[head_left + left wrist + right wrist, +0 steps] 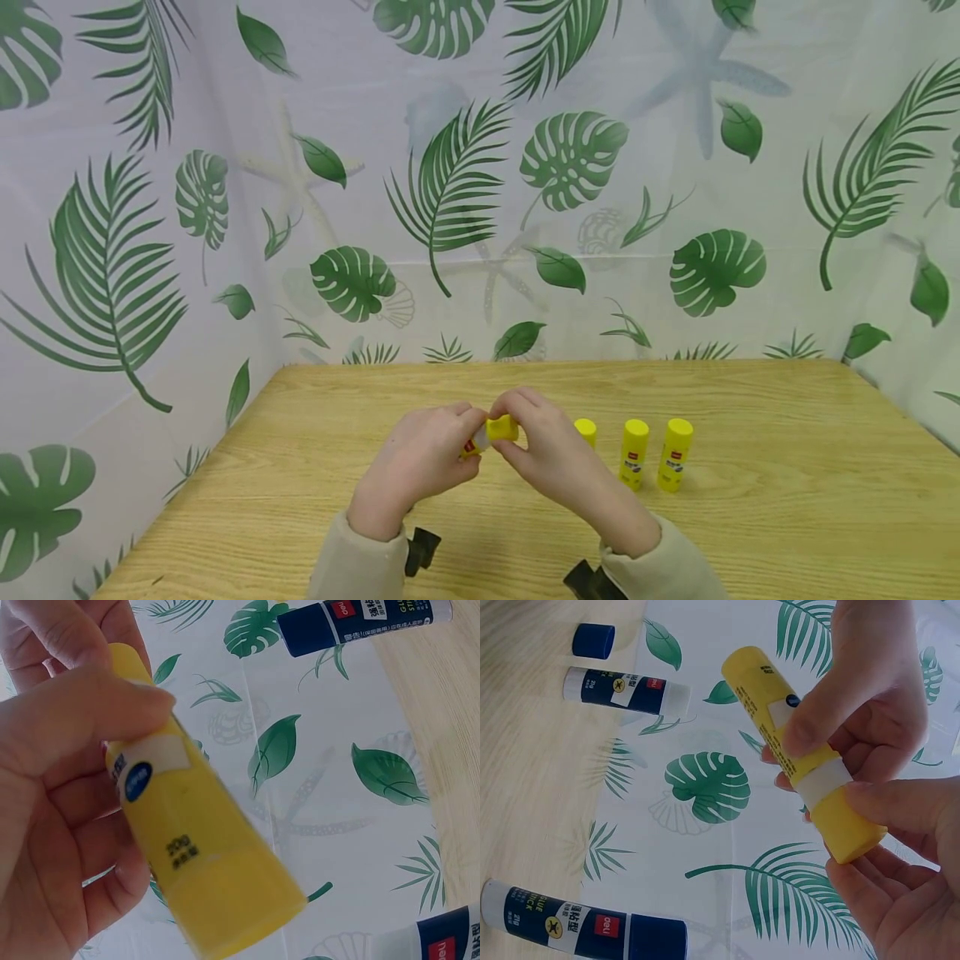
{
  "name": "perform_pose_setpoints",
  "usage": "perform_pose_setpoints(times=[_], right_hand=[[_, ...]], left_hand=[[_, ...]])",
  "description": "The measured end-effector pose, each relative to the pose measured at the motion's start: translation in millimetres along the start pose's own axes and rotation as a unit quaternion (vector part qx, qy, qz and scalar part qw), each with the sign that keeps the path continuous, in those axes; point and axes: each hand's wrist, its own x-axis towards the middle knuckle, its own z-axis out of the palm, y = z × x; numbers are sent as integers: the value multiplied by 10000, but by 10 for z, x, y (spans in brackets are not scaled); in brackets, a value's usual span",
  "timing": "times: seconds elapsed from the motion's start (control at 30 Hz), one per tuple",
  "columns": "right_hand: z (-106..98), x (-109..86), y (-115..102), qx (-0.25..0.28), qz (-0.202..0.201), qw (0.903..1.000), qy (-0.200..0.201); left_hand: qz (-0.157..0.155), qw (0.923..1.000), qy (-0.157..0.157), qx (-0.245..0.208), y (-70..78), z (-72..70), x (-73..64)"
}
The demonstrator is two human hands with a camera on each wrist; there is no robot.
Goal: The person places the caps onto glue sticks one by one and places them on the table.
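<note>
My left hand [427, 454] grips the body of a yellow glue stick [761, 697], which is tilted above the table. On the stick's yellow cap [502, 429] is my right hand [555, 454], pinching it between thumb and fingers. A white collar [823, 782] shows between cap and body in the right wrist view, so the cap is partly drawn off. Much of the body is hidden by fingers in the head view. In the left wrist view its far yellow end [232, 900] points toward the camera.
Yellow glue sticks stand upright right of my hands: one [586, 432] partly hidden behind my right hand, two others [634, 454] [676, 454] farther right. The right wrist view shows a capped navy glue stick [570, 919], an uncapped one [619, 690] and a loose navy cap [594, 640].
</note>
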Motion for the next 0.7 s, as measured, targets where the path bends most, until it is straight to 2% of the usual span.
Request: perform_pose_setpoints(times=[0.23,0.7], right_hand=[[1,-2,14,33,-142,9999,-28],[4,-3,29,40,-284,9996,-15]], left_hand=[[155,9995,204,196,-3,5,4],[212,9980,321,492,20,5,22]])
